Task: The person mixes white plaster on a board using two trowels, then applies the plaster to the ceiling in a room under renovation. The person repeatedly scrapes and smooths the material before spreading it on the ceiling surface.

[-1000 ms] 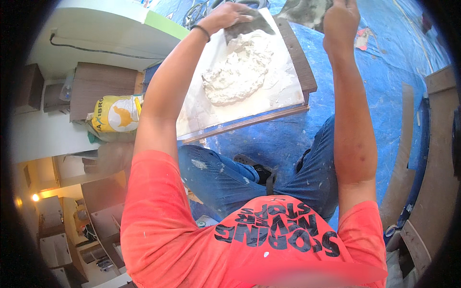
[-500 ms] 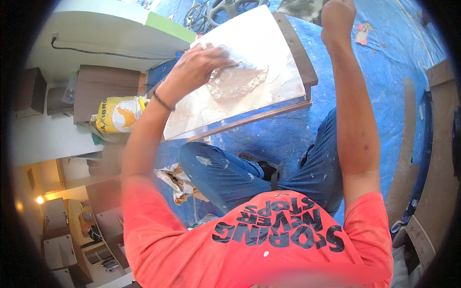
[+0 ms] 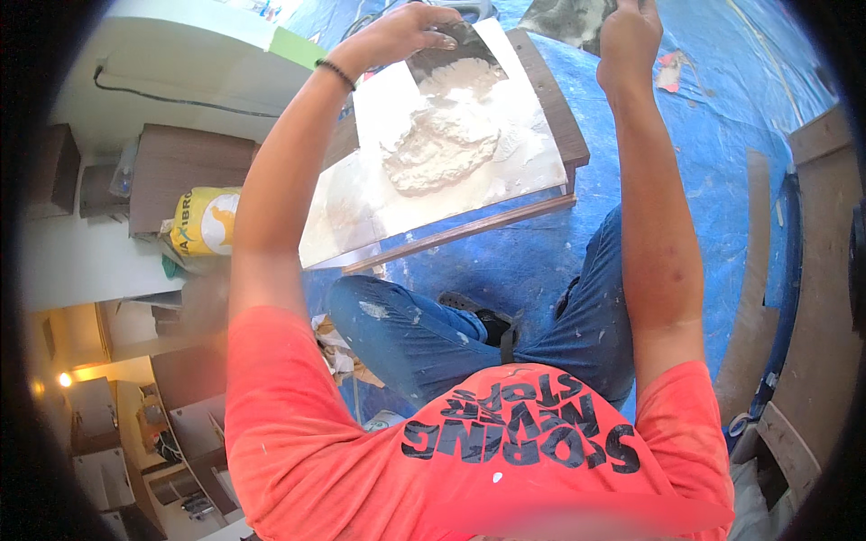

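Observation:
My left hand [image 3: 422,32] grips a dark, paste-smeared flat scraper [image 3: 452,56] at the far end of a white board [image 3: 347,215]. A mound of white paste [image 3: 439,149] sits in the middle of that board, with more paste against the scraper's edge. The board lies on a dark wooden piece [image 3: 552,104]. At the upper right, my right hand [image 3: 630,34] is closed on another grey, smeared flat tool [image 3: 564,20], held over the blue sheet beside the board. Its handle is hidden by my fingers.
Blue sheeting [image 3: 713,198] covers the floor around my crossed legs. A yellow sack [image 3: 203,221] lies at left beside brown cabinet pieces [image 3: 189,171], under a pale ledge with a black cable [image 3: 180,104]. Wooden planks [image 3: 812,270] stand at right; crumpled paper [image 3: 336,347] lies by my left knee.
My left hand swept down toward me over the paste half a second ago and is now back up at the board's far end. My right hand has shifted only slightly.

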Available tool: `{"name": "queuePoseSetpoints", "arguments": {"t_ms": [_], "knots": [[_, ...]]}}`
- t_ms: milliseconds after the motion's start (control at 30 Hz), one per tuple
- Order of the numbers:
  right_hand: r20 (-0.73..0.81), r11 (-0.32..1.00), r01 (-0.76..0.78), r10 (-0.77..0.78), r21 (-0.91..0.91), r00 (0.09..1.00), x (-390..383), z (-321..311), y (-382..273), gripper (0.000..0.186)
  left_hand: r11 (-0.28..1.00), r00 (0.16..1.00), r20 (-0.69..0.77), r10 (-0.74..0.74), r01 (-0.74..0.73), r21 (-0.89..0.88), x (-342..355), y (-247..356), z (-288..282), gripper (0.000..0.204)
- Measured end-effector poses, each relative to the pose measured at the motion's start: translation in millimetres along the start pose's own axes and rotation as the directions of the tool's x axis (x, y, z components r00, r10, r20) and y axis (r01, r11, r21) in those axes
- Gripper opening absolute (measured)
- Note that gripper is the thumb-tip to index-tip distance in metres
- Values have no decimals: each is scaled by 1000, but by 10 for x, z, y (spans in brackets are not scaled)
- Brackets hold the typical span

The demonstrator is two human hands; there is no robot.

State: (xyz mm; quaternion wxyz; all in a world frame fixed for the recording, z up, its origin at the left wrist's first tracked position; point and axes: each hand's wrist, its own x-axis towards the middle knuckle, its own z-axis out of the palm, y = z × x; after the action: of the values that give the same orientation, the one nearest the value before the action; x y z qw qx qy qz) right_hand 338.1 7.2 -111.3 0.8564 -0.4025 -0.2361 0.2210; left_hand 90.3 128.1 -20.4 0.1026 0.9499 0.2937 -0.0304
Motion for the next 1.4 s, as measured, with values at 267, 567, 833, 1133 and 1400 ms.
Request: {"name": "queuePoseSetpoints", "arguments": {"t_ms": [267, 567, 833, 1133, 1400], "knots": [[-127, 995, 9, -21, -97, 992, 52, -150, -3, 42, 960, 919, 323, 227, -155, -232, 534, 413, 545, 36], [-93, 999, -19, 15, -39, 996, 125, -165, 22, 46, 875, 817, 560, 140, -367, 317, -388, 1207, 131, 29], [17, 989, -139, 138, 51, 990, -145, 66, 29, 45, 872, 969, 230, 93, -191, 450, -1489, 746, -195, 44], [16, 982, -75, 79, -175, 997, -178, 185, 300, 55, 984, 882, -436, -180, 161, -80, -2217, 387, -19, 37], [57, 980, -70, 82, -185, 995, -272, 215, 264, 50, 232, 543, -247, -803, -97, -968, -2823, 253, 609, 33]]}}
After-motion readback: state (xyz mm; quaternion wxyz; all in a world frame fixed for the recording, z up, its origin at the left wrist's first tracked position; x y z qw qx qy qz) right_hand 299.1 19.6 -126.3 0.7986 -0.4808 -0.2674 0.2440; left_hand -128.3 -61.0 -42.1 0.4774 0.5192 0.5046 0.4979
